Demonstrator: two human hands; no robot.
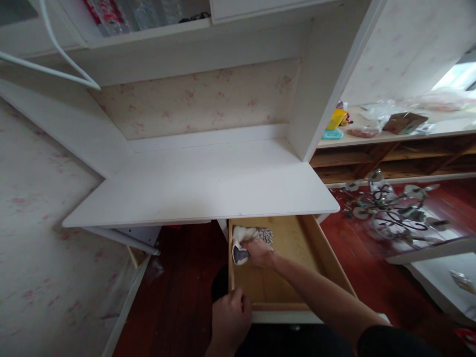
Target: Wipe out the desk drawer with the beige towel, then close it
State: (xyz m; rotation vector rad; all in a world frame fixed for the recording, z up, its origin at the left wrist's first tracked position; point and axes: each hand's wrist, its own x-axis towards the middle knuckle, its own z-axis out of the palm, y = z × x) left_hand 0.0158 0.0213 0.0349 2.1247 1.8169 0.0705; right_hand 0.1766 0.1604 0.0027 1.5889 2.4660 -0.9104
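Observation:
A wooden drawer [297, 292] stands pulled out beneath the white desk [223, 183]. Inside it, my right hand [260, 253] is closed on a cloth [243, 234], white with a dark patterned part and a grey patch. The cloth lies against the drawer's left wall and bottom, near the back. At the drawer's front left corner, my left hand [231, 317] has its fingers curled over the edge. Part of the cloth is hidden under my right hand.
Above the desk is a shelf [148, 37] with plastic bottles, and a white cable [70, 74] hangs at upper left. On the right, a chandelier [394, 208] lies on the red floor [178, 297] before a low wooden shelf unit [394, 148] bearing bags and a box.

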